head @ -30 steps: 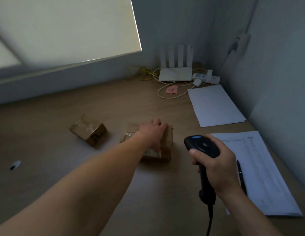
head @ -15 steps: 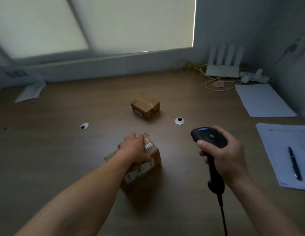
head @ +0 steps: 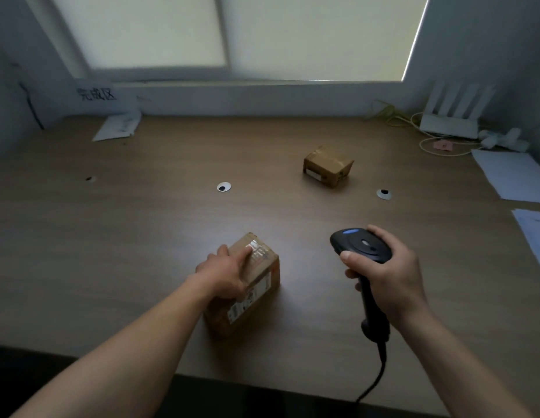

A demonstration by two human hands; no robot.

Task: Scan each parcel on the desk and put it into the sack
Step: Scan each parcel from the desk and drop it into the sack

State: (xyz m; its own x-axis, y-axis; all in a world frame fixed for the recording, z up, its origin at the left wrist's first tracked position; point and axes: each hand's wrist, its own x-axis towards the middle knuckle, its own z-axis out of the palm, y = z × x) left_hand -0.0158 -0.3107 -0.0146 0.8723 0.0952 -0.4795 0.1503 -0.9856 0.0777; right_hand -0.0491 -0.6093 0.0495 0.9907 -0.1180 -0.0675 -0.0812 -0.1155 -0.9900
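The near parcel sits on the worktop close to its front edge. The left hand holds it from above, fingers draped over its taped top, while a second parcel waits well apart and no sack is in view. The right hand has its fingers wrapped round the corded scanner, whose head points past the parcel. For a clean read, I judge the left hand should tip the side-facing white label toward the scanner with fingers clear of the barcode.

Taped cardboard parcel, matt wooden desk
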